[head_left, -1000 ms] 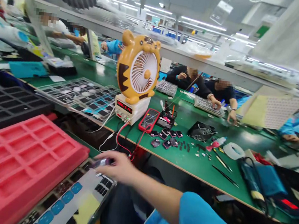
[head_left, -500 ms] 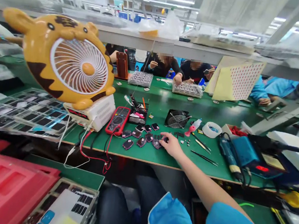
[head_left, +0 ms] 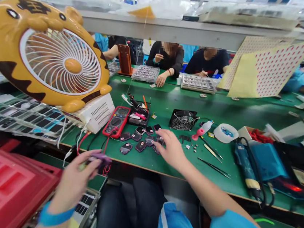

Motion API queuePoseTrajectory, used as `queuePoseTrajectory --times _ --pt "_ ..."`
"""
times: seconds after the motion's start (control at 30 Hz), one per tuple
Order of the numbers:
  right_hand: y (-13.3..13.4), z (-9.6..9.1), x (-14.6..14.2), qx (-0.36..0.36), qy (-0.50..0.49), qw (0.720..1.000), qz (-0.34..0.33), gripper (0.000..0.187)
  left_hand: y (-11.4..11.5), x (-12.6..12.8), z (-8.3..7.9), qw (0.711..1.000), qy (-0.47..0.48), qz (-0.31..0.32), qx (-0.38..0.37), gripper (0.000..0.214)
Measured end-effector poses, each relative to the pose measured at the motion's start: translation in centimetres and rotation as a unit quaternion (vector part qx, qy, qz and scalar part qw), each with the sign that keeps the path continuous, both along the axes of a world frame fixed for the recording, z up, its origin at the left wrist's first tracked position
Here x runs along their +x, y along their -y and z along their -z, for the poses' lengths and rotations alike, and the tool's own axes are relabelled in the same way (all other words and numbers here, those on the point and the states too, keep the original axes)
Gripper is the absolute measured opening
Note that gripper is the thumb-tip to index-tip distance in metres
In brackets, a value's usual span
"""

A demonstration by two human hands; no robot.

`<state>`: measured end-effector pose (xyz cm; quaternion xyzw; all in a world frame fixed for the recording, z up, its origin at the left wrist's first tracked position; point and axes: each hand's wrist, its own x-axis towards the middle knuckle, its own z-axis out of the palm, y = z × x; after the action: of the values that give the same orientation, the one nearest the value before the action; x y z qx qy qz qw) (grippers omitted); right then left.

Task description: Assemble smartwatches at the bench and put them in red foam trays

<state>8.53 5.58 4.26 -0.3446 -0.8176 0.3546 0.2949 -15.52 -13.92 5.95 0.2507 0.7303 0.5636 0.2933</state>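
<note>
My left hand (head_left: 81,170), with a blue band at the wrist, is raised in front of the bench edge. Its fingers pinch a small purple-edged part (head_left: 102,158), smeared by motion. Over the right side of a group of similar dark, purple-rimmed parts (head_left: 140,146), my right hand (head_left: 170,149) has its fingers spread. Nothing shows between them, though the hand covers some of the parts. White labels mark several of these parts. Right of that hand are small black pieces (head_left: 184,138) and dark tweezers (head_left: 214,167).
A tiger-faced fan (head_left: 72,64) stands on a white box (head_left: 100,111) beside a red multimeter (head_left: 117,120). Behind the parts sit a tool holder (head_left: 138,117) and a black cooling fan (head_left: 183,120). Red trays (head_left: 1,181) are at lower left. Co-workers sit opposite.
My left hand has come into view from below, holding the purple-edged part. My right hand's fingers have spread from a pinch. The view has shifted downward.
</note>
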Motion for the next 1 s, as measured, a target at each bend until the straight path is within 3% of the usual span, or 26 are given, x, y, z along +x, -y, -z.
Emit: queuePoseTrajectory --times 0.07,0.17,0.23,0.3,0.37,0.43,0.5,0.57,0.67,0.77,0.9,1.0 --pt "2.1 0.5 -0.1 -0.163 -0.108 0.978 -0.067 0.046 -3.9 3.6 1.1 0.993 0.075 0.085 0.045 0.059" --pt "4.3 1.6 -0.4 -0.396 -0.248 0.879 -0.094 0.053 -8.2 8.7 2.4 0.980 0.125 0.136 0.073 0.050" --pt "4.7 2.1 -0.3 -0.461 -0.299 0.834 -0.048 0.048 -9.3 10.9 3.0 0.975 0.143 0.150 0.082 0.047" --pt "4.4 2.7 0.4 -0.477 -0.308 0.823 -0.005 0.042 -9.5 11.5 3.5 0.973 0.146 0.156 0.081 0.047" --pt "3.5 3.2 1.7 -0.455 -0.276 0.846 0.016 0.038 -9.3 10.9 3.8 0.979 0.104 0.164 0.056 0.043" --pt "2.3 3.7 3.3 -0.390 -0.213 0.895 0.036 0.037 -8.9 9.4 4.1 0.982 0.003 0.191 0.012 0.035" --pt "1.2 4.1 4.7 -0.297 -0.136 0.944 0.055 0.038 -8.7 8.0 4.2 0.966 -0.118 0.228 -0.032 0.027" --pt "0.3 4.5 5.8 -0.217 -0.078 0.970 0.072 0.039 -8.6 7.2 4.3 0.940 -0.216 0.257 -0.064 0.023" --pt "-0.4 4.8 6.4 -0.173 -0.039 0.981 0.077 0.037 -8.7 7.1 4.3 0.907 -0.315 0.265 -0.085 0.022" --pt "-0.2 4.8 6.4 -0.161 -0.019 0.985 0.057 0.032 -8.7 6.8 4.1 0.890 -0.395 0.210 -0.087 0.026" --pt "0.9 4.6 5.5 -0.154 -0.008 0.988 0.025 0.024 -8.4 3.9 4.0 0.872 -0.457 0.121 -0.126 0.023" --pt "2.1 4.7 3.9 -0.128 -0.015 0.992 -0.005 0.024 -8.1 1.6 4.5 0.867 -0.471 0.116 -0.117 0.032"
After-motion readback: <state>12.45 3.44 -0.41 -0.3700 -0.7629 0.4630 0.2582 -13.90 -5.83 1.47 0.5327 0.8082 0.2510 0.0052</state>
